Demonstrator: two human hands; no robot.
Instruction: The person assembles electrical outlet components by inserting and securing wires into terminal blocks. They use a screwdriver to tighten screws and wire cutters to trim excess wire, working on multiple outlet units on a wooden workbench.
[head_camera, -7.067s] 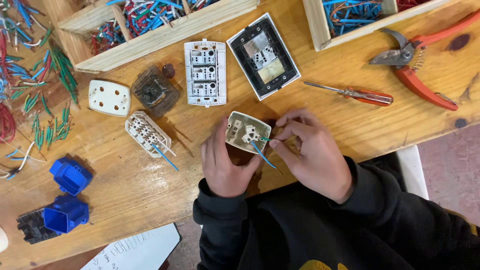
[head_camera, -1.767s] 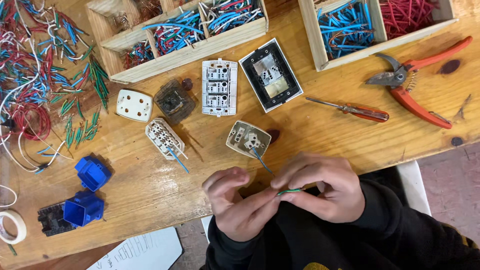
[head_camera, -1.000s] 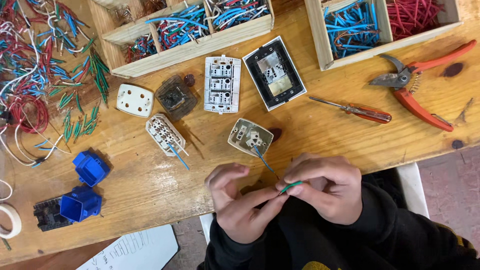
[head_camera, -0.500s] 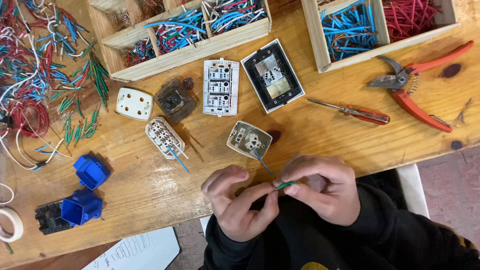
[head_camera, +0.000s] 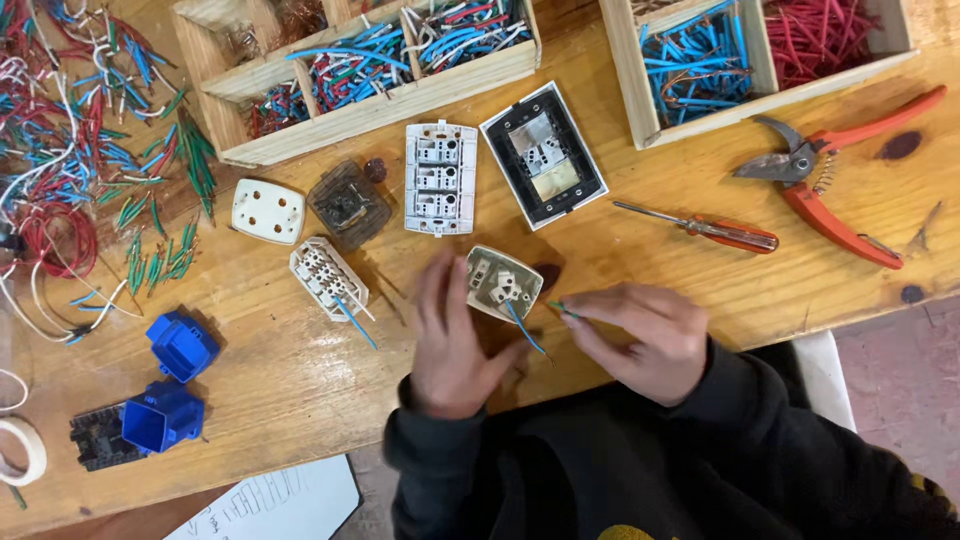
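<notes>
Head camera looks down on my wooden table (head_camera: 300, 370). A moment ago both my hands were bunched together near my body, working a small green wire between them. Now they have come apart and moved up to the little white socket part (head_camera: 503, 283). My left hand (head_camera: 450, 340) lies flat with fingers spread, just left of the socket part and touching its edge. My right hand (head_camera: 640, 335) is just right of it, pinching the green wire (head_camera: 562, 309) by its end. A blue wire (head_camera: 525, 330) already sticks out below the socket part. I think the green wire is ready to go in.
</notes>
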